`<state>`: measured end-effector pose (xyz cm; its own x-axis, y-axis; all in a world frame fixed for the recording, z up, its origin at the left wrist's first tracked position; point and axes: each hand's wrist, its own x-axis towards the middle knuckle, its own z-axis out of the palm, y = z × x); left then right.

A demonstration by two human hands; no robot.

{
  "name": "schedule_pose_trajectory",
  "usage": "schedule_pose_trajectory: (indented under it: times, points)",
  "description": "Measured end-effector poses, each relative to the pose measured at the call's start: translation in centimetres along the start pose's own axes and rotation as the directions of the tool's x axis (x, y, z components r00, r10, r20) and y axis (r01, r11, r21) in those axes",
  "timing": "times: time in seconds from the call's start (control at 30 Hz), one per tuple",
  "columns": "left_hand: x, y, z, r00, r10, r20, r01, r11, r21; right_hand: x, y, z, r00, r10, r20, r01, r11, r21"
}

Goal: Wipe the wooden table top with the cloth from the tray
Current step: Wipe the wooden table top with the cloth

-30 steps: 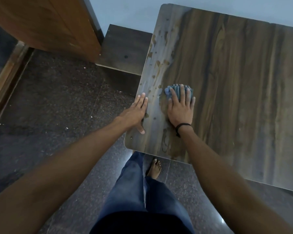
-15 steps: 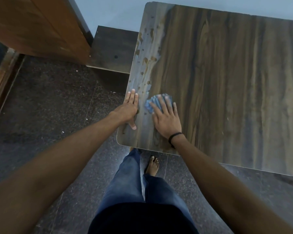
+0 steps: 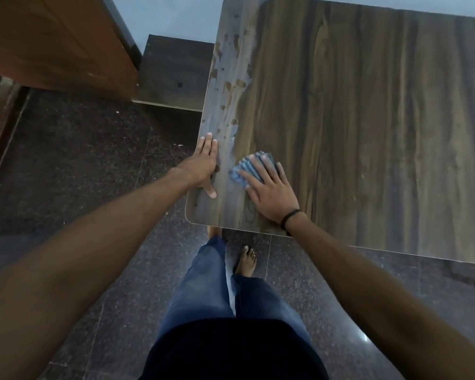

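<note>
My right hand [image 3: 269, 193] lay flat, fingers spread, pressing the cloth [image 3: 240, 175] onto the desk [image 3: 368, 133] near its front left corner. The cloth was blue, ribbed and bunched small, mostly hidden under my fingers. My left hand [image 3: 203, 165] rested flat on the desk's left edge, fingers together, beside a pale blotchy streak [image 3: 225, 105].

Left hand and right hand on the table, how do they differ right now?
The left hand rests directly on the table at its left edge; the right hand lies further in, pressing a blue cloth. The left hand's fingers lie close together; the right hand's are spread. The right wrist wears a black band; the left wrist has none. Both hands are flat, fingers straight, near the table's near left corner.
</note>
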<state>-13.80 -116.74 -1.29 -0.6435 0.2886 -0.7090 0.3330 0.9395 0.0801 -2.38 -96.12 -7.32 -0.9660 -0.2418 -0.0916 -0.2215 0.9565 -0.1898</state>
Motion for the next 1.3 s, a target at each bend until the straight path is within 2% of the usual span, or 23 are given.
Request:
schedule_pose_trajectory:
  times: [0.1,0.23,0.27,0.37,0.43,0.5,0.53,0.63,0.67,0.7,0.77,0.83,0.87,0.9,0.97,1.0,1.03,1.1,1.17,1.2,1.23,1.27,1.3]
  points:
    - [0.1,0.2,-0.3,1.000,0.012,-0.005,-0.012,1.000,-0.006,0.2,2.5,-0.9,0.993,-0.107,0.041,0.108,0.994,-0.013]
    - [-0.1,-0.2,-0.1,1.000,0.005,-0.018,-0.006,1.000,-0.028,2.5,0.3,-1.5,0.969,0.247,-0.017,-0.244,0.965,0.097]
    - [-0.1,-0.3,0.1,1.000,0.017,-0.021,-0.017,0.999,-0.031,2.0,-1.0,-1.1,0.966,0.259,-0.026,-0.256,0.962,0.091]
    - [-0.2,-0.8,0.4,0.997,0.065,-0.046,-0.067,0.997,-0.039,-2.7,-3.6,0.8,1.000,-0.003,0.003,0.003,1.000,-0.005]
    - [-0.2,-1.3,0.5,0.995,0.086,-0.058,-0.089,0.995,-0.051,-4.9,-2.7,0.9,0.984,-0.173,0.032,0.173,0.985,-0.018]
    - [-0.1,-1.4,0.6,0.994,0.100,-0.053,-0.102,0.994,-0.046,-4.0,-0.8,0.3,0.966,-0.247,0.079,0.252,0.966,-0.064]
    - [0.1,-1.4,0.6,0.993,0.108,-0.048,-0.110,0.993,-0.036,-2.7,-0.3,-0.2,0.977,-0.192,0.090,0.198,0.978,-0.065]
    - [0.0,-1.8,0.5,0.992,0.124,-0.031,-0.125,0.992,-0.014,0.6,-1.9,-1.4,0.976,0.215,0.034,-0.217,0.973,0.073]
    - [0.0,-2.1,0.5,0.990,0.135,-0.027,-0.135,0.991,-0.006,0.5,-3.3,-1.1,0.968,0.251,0.031,-0.252,0.964,0.086]
    - [0.0,-2.4,0.4,0.989,0.149,-0.021,-0.149,0.989,0.004,-0.3,-4.7,-0.4,0.981,0.187,0.041,-0.190,0.980,0.063]
    - [-0.4,-3.2,0.6,0.984,0.177,-0.007,-0.176,0.983,0.047,-3.4,-6.0,1.0,0.995,-0.079,0.059,0.079,0.997,0.002]
    - [-0.8,-3.7,1.3,0.981,0.196,-0.009,-0.195,0.978,0.068,-5.1,-4.1,1.0,0.956,-0.282,0.084,0.285,0.958,-0.034]
    - [-1.1,-3.8,1.6,0.979,0.203,-0.019,-0.201,0.978,0.059,-4.6,-3.0,0.7,0.945,-0.311,0.104,0.318,0.946,-0.059]
    - [-1.1,-3.8,1.8,0.977,0.210,-0.024,-0.209,0.977,0.044,-3.6,-2.2,0.4,0.956,-0.269,0.113,0.278,0.958,-0.069]
    - [-1.0,-3.6,1.8,0.977,0.212,-0.019,-0.212,0.977,0.029,-1.8,-2.1,-0.4,0.998,0.009,0.068,-0.009,1.000,-0.004]
    - [-1.0,-3.5,1.8,0.980,0.199,-0.022,-0.198,0.980,0.034,-1.4,-3.1,-0.6,0.989,0.144,0.042,-0.145,0.989,0.023]
    - [-1.0,-3.4,1.8,0.983,0.183,-0.027,-0.182,0.982,0.042,-1.4,-4.4,-0.3,0.982,0.188,0.022,-0.188,0.982,0.029]
    - [-0.9,-3.3,1.6,0.984,0.179,-0.016,-0.178,0.983,0.046,-2.8,-6.3,1.0,0.999,-0.003,0.053,0.004,1.000,-0.015]
    - [-0.7,-3.4,1.6,0.982,0.191,-0.007,-0.190,0.980,0.057,-4.5,-5.6,1.5,0.952,-0.291,0.095,0.296,0.954,-0.053]
    - [-0.7,-3.5,1.6,0.981,0.195,-0.002,-0.194,0.979,0.063,-4.3,-4.3,1.3,0.923,-0.370,0.105,0.379,0.921,-0.087]
    - [-0.7,-3.5,1.5,0.980,0.201,0.005,-0.201,0.977,0.070,-3.5,-3.3,0.9,0.923,-0.365,0.123,0.378,0.919,-0.111]
    - [-0.7,-3.7,1.3,0.977,0.215,0.012,-0.215,0.973,0.084,-2.4,-2.7,0.5,0.954,-0.272,0.128,0.286,0.952,-0.112]
    - [-0.6,-4.0,1.0,0.972,0.234,0.024,-0.235,0.967,0.102,-1.4,-2.8,0.1,0.990,-0.097,0.106,0.106,0.992,-0.076]
